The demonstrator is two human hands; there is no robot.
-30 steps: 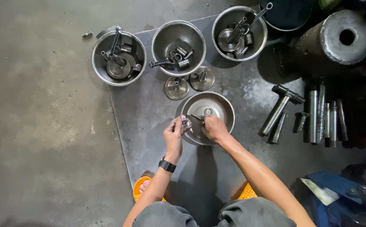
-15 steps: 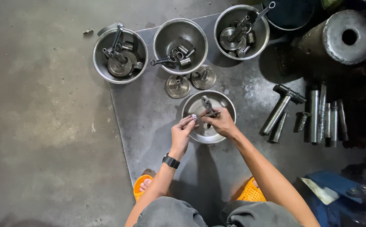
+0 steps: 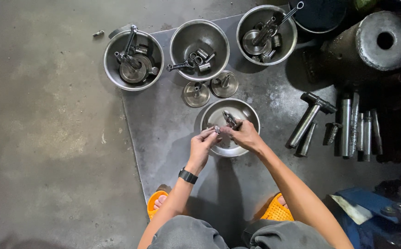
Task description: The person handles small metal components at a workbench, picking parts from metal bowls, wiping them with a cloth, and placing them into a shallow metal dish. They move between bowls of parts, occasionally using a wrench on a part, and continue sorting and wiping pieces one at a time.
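My left hand [image 3: 201,146] and right hand [image 3: 245,135] meet over the near bowl [image 3: 251,115], which sits toward the near edge of the steel sheet [image 3: 163,138] on the floor. A second ago both hands were low inside that bowl; now they have lifted to its near rim and drawn close together, so I judge the picking-out is over and the fitting of two parts has begun. My left fingers are pinched on a small ring-like part [image 3: 217,129], held just above the rim. My right fingers are clamped round a dark, slim metal piece [image 3: 231,119] that points back over the bowl, its tip almost touching the small part. Whether the two actually touch, I cannot tell.

Along the far edge of the sheet stand three more bowls: the left bowl [image 3: 113,69], the middle bowl [image 3: 219,39] and the right bowl [image 3: 289,44], each with metal parts inside. Two round caps [image 3: 209,90] lie between them and my bowl. Bolts and rods [image 3: 343,124] lie at the right edge.
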